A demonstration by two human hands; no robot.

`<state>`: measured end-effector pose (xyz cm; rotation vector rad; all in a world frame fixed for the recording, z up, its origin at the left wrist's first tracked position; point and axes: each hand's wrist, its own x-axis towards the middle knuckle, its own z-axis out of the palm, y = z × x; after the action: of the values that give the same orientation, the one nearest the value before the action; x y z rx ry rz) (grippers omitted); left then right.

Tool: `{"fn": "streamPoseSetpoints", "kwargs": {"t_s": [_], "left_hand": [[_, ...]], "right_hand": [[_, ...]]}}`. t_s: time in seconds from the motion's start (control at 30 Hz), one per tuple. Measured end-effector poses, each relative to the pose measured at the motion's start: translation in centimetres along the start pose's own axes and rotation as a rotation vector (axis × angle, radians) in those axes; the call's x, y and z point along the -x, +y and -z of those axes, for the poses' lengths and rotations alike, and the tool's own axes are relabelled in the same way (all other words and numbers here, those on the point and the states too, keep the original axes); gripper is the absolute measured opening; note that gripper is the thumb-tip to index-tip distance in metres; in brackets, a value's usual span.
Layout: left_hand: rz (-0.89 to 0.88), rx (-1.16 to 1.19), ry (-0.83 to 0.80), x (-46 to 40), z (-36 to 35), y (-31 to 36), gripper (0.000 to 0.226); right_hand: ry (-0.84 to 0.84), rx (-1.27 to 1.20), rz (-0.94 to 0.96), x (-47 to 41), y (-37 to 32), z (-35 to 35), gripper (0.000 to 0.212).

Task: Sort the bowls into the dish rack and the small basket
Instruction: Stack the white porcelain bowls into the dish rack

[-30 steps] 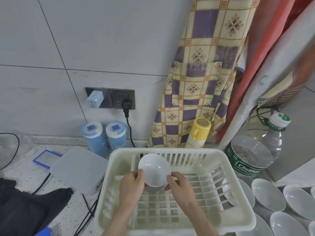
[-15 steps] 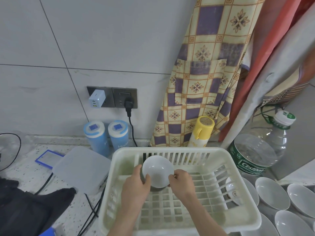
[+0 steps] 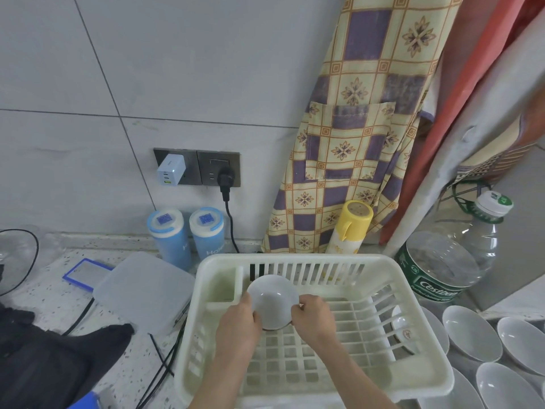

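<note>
A person's left hand [image 3: 237, 323] and right hand [image 3: 314, 315] pinch a small white bowl [image 3: 272, 301] by its opposite edges, tilted on its side inside the cream rack [image 3: 424, 373], at the far left of its slotted floor. Should either hand let go before the rim seats between the ribs, the glazed bowl could slide flat or knock the far wall. More bowls [image 3: 472, 332] wait right of the rack, one tight against its right wall; no small basket is in view.
</note>
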<state>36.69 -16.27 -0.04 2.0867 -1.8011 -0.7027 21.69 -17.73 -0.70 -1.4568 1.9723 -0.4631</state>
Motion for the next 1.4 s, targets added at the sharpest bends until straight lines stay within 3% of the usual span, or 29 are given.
{"fn": "streamPoseSetpoints", "kwargs": {"t_s": [0.27, 0.37, 0.57, 0.63, 0.8, 1.03, 1.4], "left_hand": [[0.004, -0.006, -0.029, 0.0, 0.0, -0.1, 0.019], [-0.013, 0.042, 0.009, 0.5, 0.2, 0.1, 0.014], [-0.035, 0.378, 0.076, 3.1, 0.9, 1.2, 0.040], [-0.063, 0.492, 0.054, 4.9, 1.0, 2.1, 0.036], [-0.143, 0.662, -0.040, 10.1, -0.6, 4.5, 0.018], [-0.210, 0.644, -0.312, 16.6, -5.6, 5.3, 0.010], [0.032, 0.573, -0.596, 24.0, -13.8, 8.8, 0.019]], "right_hand": [[-0.055, 0.034, -0.043, 0.3, 0.0, 0.3, 0.012], [-0.073, -0.004, -0.056, 0.9, 0.2, 0.9, 0.035], [-0.052, -0.176, 0.011, 5.4, 2.2, 4.5, 0.045], [-0.016, -0.253, 0.028, 7.5, 3.5, 6.0, 0.044], [0.153, -0.507, -0.022, 13.2, 7.7, 8.5, 0.033], [0.300, -0.747, -0.249, 19.8, 13.9, 7.8, 0.023], [0.493, -0.868, -0.519, 26.2, 25.0, 10.8, 0.016]]}}
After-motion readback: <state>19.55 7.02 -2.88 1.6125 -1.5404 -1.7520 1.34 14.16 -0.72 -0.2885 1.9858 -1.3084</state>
